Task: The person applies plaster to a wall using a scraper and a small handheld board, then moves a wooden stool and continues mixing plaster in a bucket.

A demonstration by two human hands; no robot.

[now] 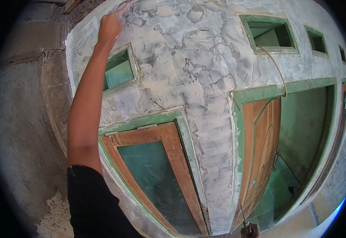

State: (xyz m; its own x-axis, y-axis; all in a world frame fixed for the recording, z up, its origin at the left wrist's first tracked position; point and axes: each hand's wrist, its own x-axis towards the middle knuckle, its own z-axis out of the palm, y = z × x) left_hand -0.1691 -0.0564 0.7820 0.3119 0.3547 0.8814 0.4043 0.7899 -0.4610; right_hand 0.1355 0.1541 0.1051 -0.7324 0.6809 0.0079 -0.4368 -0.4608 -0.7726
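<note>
My left hand (111,27) is raised high against the plastered wall (173,51), above a small vent window. Its fingers look curled and reach toward the picture's upper edge, blurred, so what they hold is hidden. The bare forearm and black sleeve (89,194) cross the left side. Low in the picture, my right hand (251,231) shows only in part, dark and cut off by the lower edge. Its fingers are closed around a thin-bladed tool (242,212), seen edge-on in front of the door. Pale, patchy filler with grey smears covers the wall.
A wood-framed glass window (153,178) in a green frame stands below the vent. To the right, a wooden door (260,146) stands ajar in a green doorway. A thin cable (278,65) hangs from an upper vent (270,35). Rough grey wall (22,119) lies left.
</note>
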